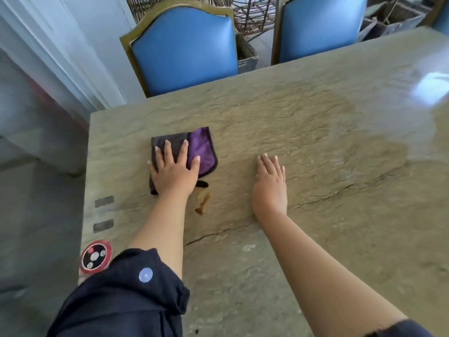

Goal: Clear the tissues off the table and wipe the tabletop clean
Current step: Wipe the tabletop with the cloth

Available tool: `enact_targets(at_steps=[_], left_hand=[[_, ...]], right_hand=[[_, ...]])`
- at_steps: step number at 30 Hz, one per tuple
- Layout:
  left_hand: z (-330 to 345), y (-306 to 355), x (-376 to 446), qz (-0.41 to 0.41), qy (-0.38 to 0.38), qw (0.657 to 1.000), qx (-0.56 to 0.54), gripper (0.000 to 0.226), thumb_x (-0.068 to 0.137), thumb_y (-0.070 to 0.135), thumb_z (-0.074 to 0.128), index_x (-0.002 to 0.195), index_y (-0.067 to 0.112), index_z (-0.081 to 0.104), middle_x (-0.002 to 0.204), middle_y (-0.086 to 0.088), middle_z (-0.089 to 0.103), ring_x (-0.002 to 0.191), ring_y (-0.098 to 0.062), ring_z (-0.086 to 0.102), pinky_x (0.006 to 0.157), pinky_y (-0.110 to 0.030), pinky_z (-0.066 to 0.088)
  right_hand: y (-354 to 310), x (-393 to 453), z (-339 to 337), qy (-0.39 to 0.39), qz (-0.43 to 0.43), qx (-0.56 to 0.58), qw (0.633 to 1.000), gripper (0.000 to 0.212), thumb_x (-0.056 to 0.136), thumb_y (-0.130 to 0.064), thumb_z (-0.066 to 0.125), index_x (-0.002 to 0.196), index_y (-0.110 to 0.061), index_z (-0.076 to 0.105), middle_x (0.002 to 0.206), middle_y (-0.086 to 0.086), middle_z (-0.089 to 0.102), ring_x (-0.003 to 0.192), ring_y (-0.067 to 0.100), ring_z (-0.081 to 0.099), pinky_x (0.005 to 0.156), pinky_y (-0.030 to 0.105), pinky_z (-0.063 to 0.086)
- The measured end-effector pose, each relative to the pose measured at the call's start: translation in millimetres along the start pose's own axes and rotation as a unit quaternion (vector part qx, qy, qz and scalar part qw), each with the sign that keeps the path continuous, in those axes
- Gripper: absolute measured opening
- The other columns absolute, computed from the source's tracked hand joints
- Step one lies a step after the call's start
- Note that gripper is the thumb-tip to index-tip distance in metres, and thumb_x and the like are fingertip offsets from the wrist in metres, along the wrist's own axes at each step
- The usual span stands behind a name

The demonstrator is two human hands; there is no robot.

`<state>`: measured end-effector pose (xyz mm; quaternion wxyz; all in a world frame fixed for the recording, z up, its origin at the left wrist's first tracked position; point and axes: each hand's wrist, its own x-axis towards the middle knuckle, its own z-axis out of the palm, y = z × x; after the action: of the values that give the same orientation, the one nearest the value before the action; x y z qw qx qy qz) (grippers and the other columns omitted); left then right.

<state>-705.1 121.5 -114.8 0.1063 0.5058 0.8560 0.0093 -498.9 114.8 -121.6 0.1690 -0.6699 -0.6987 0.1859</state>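
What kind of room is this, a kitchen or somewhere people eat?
Most likely a dining area, perhaps in a restaurant. A large stone-look table has blue padded chairs pushed up to its far side, and a round call-button device sits at its near edge. No stove or sink shows.

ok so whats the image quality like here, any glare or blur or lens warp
Head view: a bright white glare patch sits on the tabletop at far right, washing out the grain there. Wide-angle warp bows the table edges and the blue chairs. The top right corner is smeared with blur. The cloth under the left hand, the brown stain and the right hand look fairly sharp.
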Motion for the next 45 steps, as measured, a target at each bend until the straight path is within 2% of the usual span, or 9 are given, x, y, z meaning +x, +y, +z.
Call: enact_targets(at_steps=[7, 13, 18, 20, 23, 27, 36, 40, 45], left_hand=[[18.2, 0.6, -62.4, 0.228, 0.031, 0.972, 0.042, 0.065, 0.087, 0.073, 0.012, 0.148, 0.051, 0.004, 0.163, 0.007, -0.004, 0.15, -0.022, -0.007, 0.119, -0.048, -0.003], [14.3, 14.4, -43.5, 0.118, 0.041, 0.992, 0.008, 0.06, 0.093, 0.066, 0.021, 0.149, 0.049, 0.008, 0.163, 0.006, -0.002, 0.15, -0.022, -0.007, 0.12, -0.048, -0.007], [23.3, 14.0, -90.2, 0.218, 0.013, 0.976, 0.012, 0.061, 0.093, 0.065, 0.022, 0.15, 0.048, 0.007, 0.162, 0.009, -0.008, 0.15, -0.02, -0.01, 0.12, -0.042, -0.006], [18.1, 2.7, -90.2, 0.246, -0.02, 0.967, -0.068, 0.058, 0.096, 0.057, 0.031, 0.151, 0.042, 0.017, 0.163, 0.008, 0.003, 0.15, -0.018, -0.002, 0.121, -0.039, -0.001], [2.9, -29.6, -82.8, 0.172, 0.081, 0.952, -0.241, 0.048, 0.098, 0.036, 0.042, 0.145, 0.026, 0.041, 0.155, -0.002, 0.034, 0.144, -0.022, 0.028, 0.117, -0.035, 0.019], [3.2, -87.3, -82.0, 0.024, 0.095, 0.981, -0.169, 0.051, 0.102, 0.036, 0.022, 0.15, 0.021, 0.03, 0.16, -0.001, 0.023, 0.148, -0.016, 0.014, 0.122, -0.04, 0.006], [17.4, -99.3, -84.7, 0.048, 0.143, 0.974, -0.169, 0.064, 0.093, 0.035, 0.019, 0.154, 0.016, 0.018, 0.161, -0.001, 0.018, 0.149, -0.011, 0.01, 0.122, -0.035, 0.0], [13.7, -95.6, -87.5, 0.051, 0.149, 0.959, -0.234, 0.063, 0.094, 0.029, 0.022, 0.154, 0.018, 0.01, 0.162, 0.0, 0.015, 0.148, -0.012, 0.01, 0.122, -0.038, 0.005], [9.8, -103.0, -86.1, 0.037, 0.176, 0.916, -0.358, 0.063, 0.092, 0.028, 0.019, 0.153, 0.014, 0.018, 0.16, -0.004, 0.022, 0.147, -0.015, 0.018, 0.121, -0.036, 0.017]], right_hand=[[-0.5, -25.3, -6.2, -0.016, -0.029, 0.061, 0.998, 0.061, 0.092, 0.006, 0.03, 0.15, -0.011, 0.028, 0.161, 0.002, 0.018, 0.15, 0.015, 0.004, 0.122, 0.029, -0.001], [8.9, -43.3, -17.6, -0.048, -0.042, 0.062, 0.996, 0.063, 0.092, 0.008, 0.031, 0.151, -0.011, 0.027, 0.161, -0.002, 0.015, 0.149, 0.011, 0.003, 0.121, 0.025, 0.001], [-2.4, -56.7, -15.1, 0.03, -0.012, 0.098, 0.995, 0.051, 0.092, 0.002, 0.038, 0.142, -0.007, 0.042, 0.15, 0.008, 0.038, 0.143, 0.022, 0.025, 0.119, 0.033, 0.017], [-19.1, -61.0, -9.7, 0.064, -0.039, 0.084, 0.994, 0.051, 0.088, 0.001, 0.04, 0.139, -0.007, 0.046, 0.142, 0.01, 0.044, 0.138, 0.027, 0.032, 0.119, 0.036, 0.02], [-46.1, -59.2, 2.4, 0.021, -0.158, 0.031, 0.987, 0.048, 0.092, -0.007, 0.044, 0.14, -0.004, 0.045, 0.147, 0.014, 0.04, 0.144, 0.031, 0.025, 0.121, 0.04, 0.014], [-60.7, -42.2, 24.2, -0.124, -0.212, -0.094, 0.965, 0.062, 0.098, -0.056, 0.027, 0.154, -0.034, 0.011, 0.163, -0.002, -0.001, 0.149, 0.025, -0.011, 0.119, 0.051, -0.008], [-103.2, 43.9, 49.5, -0.087, 0.015, -0.14, 0.986, 0.066, 0.095, -0.06, 0.014, 0.154, -0.034, 0.0, 0.162, -0.001, -0.013, 0.147, 0.03, -0.02, 0.112, 0.064, -0.011], [-144.7, 48.4, 69.9, -0.136, -0.142, -0.153, 0.969, 0.063, 0.095, -0.061, 0.017, 0.153, -0.038, 0.003, 0.163, -0.005, -0.01, 0.147, 0.028, -0.019, 0.113, 0.061, -0.012], [-125.4, -6.3, 62.7, -0.164, -0.405, -0.169, 0.884, 0.054, 0.098, -0.058, 0.018, 0.15, -0.047, 0.008, 0.162, -0.013, 0.0, 0.15, 0.018, -0.009, 0.119, 0.051, -0.006]])
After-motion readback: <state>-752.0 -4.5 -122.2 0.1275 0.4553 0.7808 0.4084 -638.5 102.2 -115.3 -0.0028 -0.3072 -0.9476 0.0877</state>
